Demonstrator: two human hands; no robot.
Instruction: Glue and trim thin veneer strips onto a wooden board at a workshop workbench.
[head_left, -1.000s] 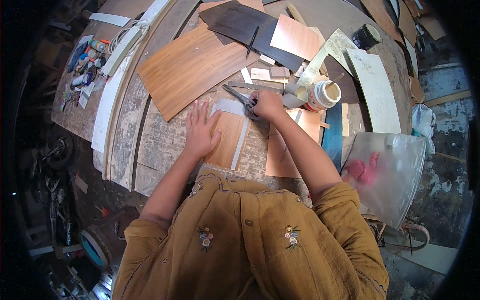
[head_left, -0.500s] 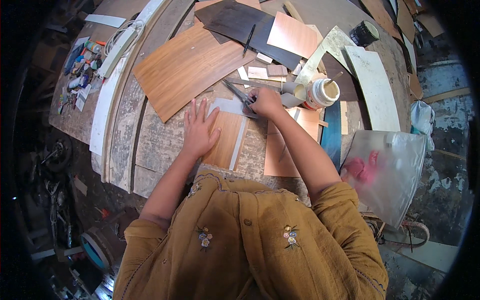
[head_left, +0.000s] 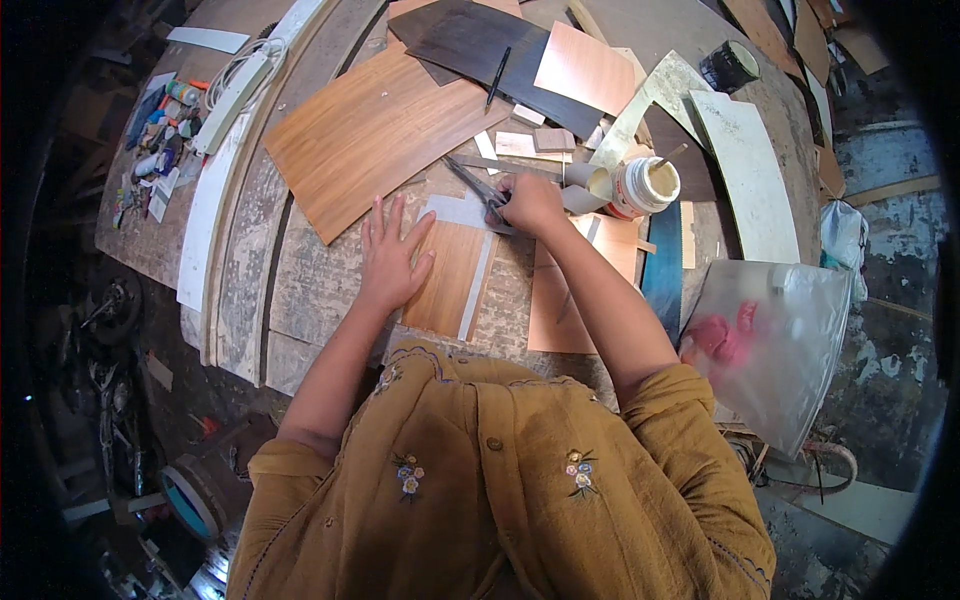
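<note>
My right hand [head_left: 531, 207] is closed around a pair of dark scissors [head_left: 468, 183], whose blades point to the far left. Under and beside them lies a light grey strip [head_left: 455, 211] along the far edge of a small wood-grain panel [head_left: 440, 285]. A second grey strip [head_left: 475, 287] runs down the panel's right side. My left hand [head_left: 393, 262] lies flat with spread fingers at the panel's left edge, partly on the worn tabletop. Just right of my right hand sits a curled roll of grey strip [head_left: 588, 187].
An open white jar [head_left: 650, 187] with a stick in it stands right of the roll. A larger wood-grain sheet [head_left: 375, 140] and a dark sheet [head_left: 510, 62] lie farther back. A clear plastic bag [head_left: 775, 340] hangs at the right edge; a black tin [head_left: 729, 67] stands far right.
My left hand has slid slightly left, off part of the panel. My right hand and the scissors have stayed almost in place.
</note>
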